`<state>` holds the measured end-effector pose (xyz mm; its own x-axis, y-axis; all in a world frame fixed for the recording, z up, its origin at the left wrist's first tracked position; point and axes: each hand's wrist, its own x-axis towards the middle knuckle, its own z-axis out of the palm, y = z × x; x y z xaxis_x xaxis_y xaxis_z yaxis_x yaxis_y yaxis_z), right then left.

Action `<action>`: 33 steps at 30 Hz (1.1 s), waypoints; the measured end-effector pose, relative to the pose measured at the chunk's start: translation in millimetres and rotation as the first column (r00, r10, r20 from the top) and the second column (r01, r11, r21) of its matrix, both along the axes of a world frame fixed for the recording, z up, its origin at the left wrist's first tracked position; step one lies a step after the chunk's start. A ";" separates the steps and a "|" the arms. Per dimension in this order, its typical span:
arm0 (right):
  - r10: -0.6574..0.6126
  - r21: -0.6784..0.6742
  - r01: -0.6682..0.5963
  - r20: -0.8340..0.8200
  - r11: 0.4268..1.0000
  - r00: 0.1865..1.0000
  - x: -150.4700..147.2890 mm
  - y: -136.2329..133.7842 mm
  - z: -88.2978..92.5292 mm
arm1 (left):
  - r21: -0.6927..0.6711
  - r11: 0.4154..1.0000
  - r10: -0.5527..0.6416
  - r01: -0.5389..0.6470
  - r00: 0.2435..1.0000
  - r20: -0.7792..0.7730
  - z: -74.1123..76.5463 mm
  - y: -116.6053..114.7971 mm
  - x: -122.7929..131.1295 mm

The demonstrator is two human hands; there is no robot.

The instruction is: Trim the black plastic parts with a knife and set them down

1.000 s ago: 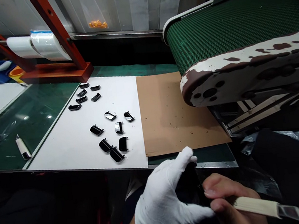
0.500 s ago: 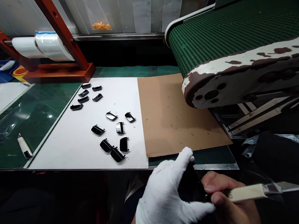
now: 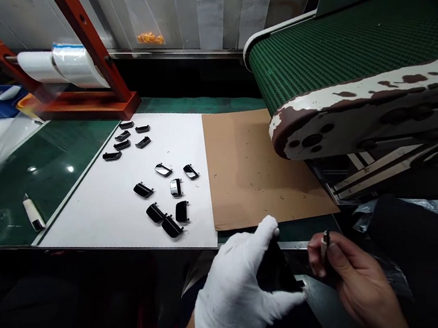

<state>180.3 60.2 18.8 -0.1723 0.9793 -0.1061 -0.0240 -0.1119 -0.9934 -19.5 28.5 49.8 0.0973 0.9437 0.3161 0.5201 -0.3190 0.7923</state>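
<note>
My left hand (image 3: 242,289), in a white glove, grips a glossy black plastic part (image 3: 274,269) between thumb and fingers, below the table's front edge. Much of that part is hidden by the glove or lost against the dark background. Bare and closed, my right hand (image 3: 356,275) is just right of it, apart from the part. Its fingers pinch a knife (image 3: 324,244) with a pale handle, seen nearly end-on; the rest of the knife is hidden. Several similar black parts (image 3: 172,226) lie on the white sheet (image 3: 100,205) to the left.
Brown cardboard (image 3: 241,182) with tiny dark shavings lies ahead of my hands. A green conveyor belt (image 3: 329,54) overhangs at right. Another pale-handled knife (image 3: 33,213) lies at left near clear plastic film (image 3: 0,153). Film rolls (image 3: 79,66) hang on an orange stand (image 3: 124,106).
My right hand has moved right and away from the black part, turning the knife from pointing right to nearly end-on. At far left, the clear plastic has lifted and its black part has left view.
</note>
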 end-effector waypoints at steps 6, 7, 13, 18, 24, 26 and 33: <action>0.075 0.189 -0.142 0.324 0.972 0.943 11.4 1.8 16.1 | 0.021 0.999 -0.032 0.031 0.999 0.014 -1.2 -2.0 -1.3; 0.099 0.205 -0.183 0.365 0.961 0.926 12.4 2.9 18.4 | 0.023 0.999 -0.034 0.034 0.999 0.021 -1.7 -2.2 -1.4; 0.231 0.241 -0.368 0.453 0.898 0.861 11.5 10.4 33.5 | 0.032 0.999 -0.019 0.018 0.999 0.051 -4.4 -5.3 -2.1; 0.371 0.178 -0.587 0.625 0.790 0.687 -2.0 13.9 54.3 | 0.047 0.998 -0.033 0.030 0.997 0.064 -5.0 -6.5 -1.3; 0.372 0.087 -0.654 0.763 0.751 0.529 -12.9 13.5 55.3 | 0.060 0.997 -0.049 0.042 0.992 0.119 -8.1 -5.4 0.4; 0.377 0.073 -0.652 0.765 0.754 0.522 -13.8 13.0 53.4 | 0.069 0.996 -0.058 0.049 0.989 0.136 -8.9 -5.2 1.2; 0.432 0.092 -0.644 0.669 0.760 0.605 -18.2 13.9 54.1 | 0.105 0.992 -0.081 0.064 0.983 0.167 -6.7 -4.6 3.9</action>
<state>162.1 74.0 73.0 -0.6849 0.7212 -0.1035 0.5228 0.3875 -0.7593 -15.6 23.9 43.1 0.1010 0.8994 0.4253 0.3524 -0.4321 0.8301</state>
